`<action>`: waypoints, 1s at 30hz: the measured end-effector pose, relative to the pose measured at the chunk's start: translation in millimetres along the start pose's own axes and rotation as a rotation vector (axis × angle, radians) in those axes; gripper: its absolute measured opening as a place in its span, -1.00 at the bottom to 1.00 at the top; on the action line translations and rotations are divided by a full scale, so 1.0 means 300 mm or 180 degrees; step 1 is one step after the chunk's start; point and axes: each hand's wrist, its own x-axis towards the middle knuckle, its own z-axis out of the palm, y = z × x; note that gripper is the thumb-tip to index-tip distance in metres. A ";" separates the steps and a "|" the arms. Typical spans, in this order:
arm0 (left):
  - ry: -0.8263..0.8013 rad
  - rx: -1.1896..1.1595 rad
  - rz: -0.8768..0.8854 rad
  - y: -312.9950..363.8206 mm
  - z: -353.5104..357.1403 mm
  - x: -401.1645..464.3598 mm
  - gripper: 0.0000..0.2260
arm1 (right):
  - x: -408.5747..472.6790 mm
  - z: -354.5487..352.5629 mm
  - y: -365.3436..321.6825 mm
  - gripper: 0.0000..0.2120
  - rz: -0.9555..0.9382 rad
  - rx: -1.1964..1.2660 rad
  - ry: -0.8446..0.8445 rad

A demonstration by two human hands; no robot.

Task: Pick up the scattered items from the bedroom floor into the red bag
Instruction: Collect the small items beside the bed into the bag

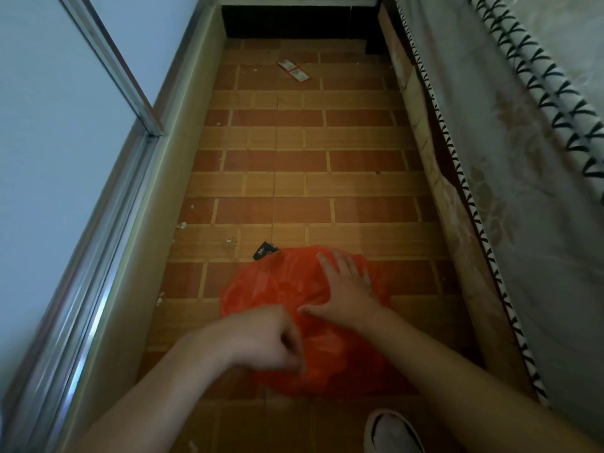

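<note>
The left hand (271,341) is pinching the red bag (294,289) while the right hand (346,286) is lying flat, fingers wide, on it; spreading the mouth fully is advisable before gathering the near black packet (264,250).

Open floor (304,178) runs between wall (157,197) and bed (510,178).

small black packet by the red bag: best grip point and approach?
Pinch the small black packet's far-left corner, coming from above and the left. It lies flat on the tiled floor, and its right end runs under the red plastic bag's edge, so only the left part is exposed.
</note>
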 end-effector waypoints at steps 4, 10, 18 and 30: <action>0.2478 0.0547 0.0116 -0.065 0.003 0.110 -0.78 | -0.053 0.091 -0.012 0.36 -0.0116 -0.0372 -0.0343; 0.0540 0.1934 -0.0448 -0.274 0.202 0.275 -0.27 | -0.128 0.167 0.116 0.12 -0.0917 -0.0903 -0.0188; 0.0563 0.1603 -0.1255 -0.349 0.218 0.248 -0.42 | -0.148 0.227 0.336 -0.32 -0.1160 -0.1266 -0.0249; 0.1329 0.0813 -0.0914 -0.341 0.187 0.183 -0.47 | -0.028 -0.011 0.002 -0.09 -0.1765 -0.0261 0.0404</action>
